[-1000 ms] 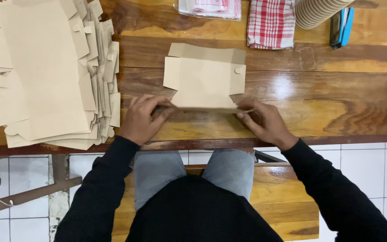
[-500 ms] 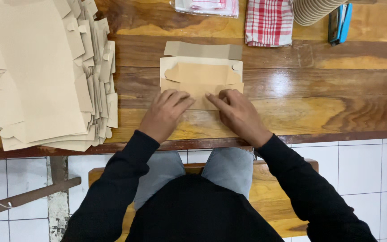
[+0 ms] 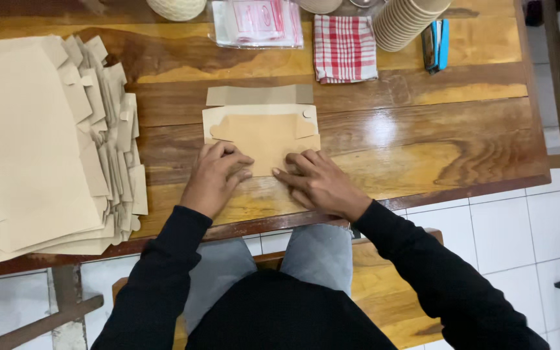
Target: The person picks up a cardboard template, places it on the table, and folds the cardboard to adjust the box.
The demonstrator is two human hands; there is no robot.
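A flat brown cardboard box blank (image 3: 262, 127), partly folded over on itself, lies on the wooden table (image 3: 461, 136) in front of me. My left hand (image 3: 216, 177) presses flat on its near left edge, fingers spread. My right hand (image 3: 319, 183) presses on its near right edge, fingers pointing left toward the other hand. Neither hand grips anything; both lie palm down on the fold.
A big stack of unfolded cardboard blanks (image 3: 40, 142) fills the table's left side. At the far edge lie a clear plastic packet (image 3: 256, 23), a red checked cloth (image 3: 345, 48), a stack of paper cups (image 3: 406, 23) and a blue stapler (image 3: 435, 44). White floor tiles lie below.
The blank's near part has been folded over and flattened. Both hands moved from the blank's outer corners inward to its near edge and now press down side by side.
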